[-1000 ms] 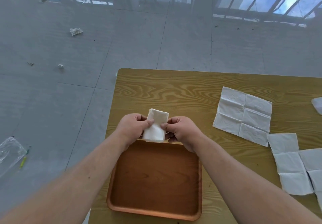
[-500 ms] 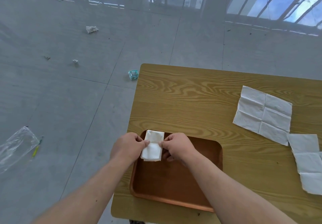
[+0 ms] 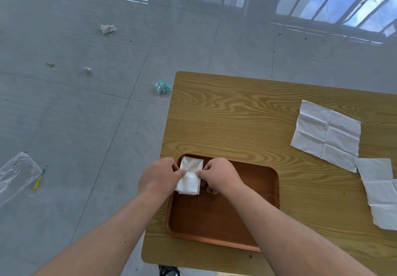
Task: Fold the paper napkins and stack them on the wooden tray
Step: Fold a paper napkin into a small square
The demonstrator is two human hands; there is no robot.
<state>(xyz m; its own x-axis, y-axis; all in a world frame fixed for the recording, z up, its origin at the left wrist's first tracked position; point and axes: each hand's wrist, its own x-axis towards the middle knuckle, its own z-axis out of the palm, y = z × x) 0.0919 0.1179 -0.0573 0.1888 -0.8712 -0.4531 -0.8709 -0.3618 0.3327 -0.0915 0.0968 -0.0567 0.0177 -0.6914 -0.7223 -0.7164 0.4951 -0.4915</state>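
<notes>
Head view: a small white paper napkin folded into a narrow rectangle (image 3: pixel 190 177) sits in the ten-o'clock corner of the reddish-brown wooden tray with rounded corners (image 3: pixel 236 222), close to the tray's left and far walls. I cannot tell whether it lies flat on the tray floor or is held just above it. The left hand (image 3: pixel 160 177) pinches its left long edge between thumb and fingertips, and the right hand (image 3: pixel 219 176) pinches the right long edge the same way, with the other fingers curled under.

The napkin's long axis runs roughly from twelve to six o'clock, with the far short end tipped slightly toward one.

Risks, as I judge them:
- The paper looks puckered at the middle pinch. On release the layers could spring open and leave a loose fold.
- It lies so near the corner that an edge could ride up the tray wall and tilt — a poor base for a stack.

At three o'clock on the light wood-grain table (image 3: pixel 236 114), a creased white unfolded napkin (image 3: pixel 326 134) and a second white napkin nearer the table edge (image 3: pixel 380 192) are not yet folded.
</notes>
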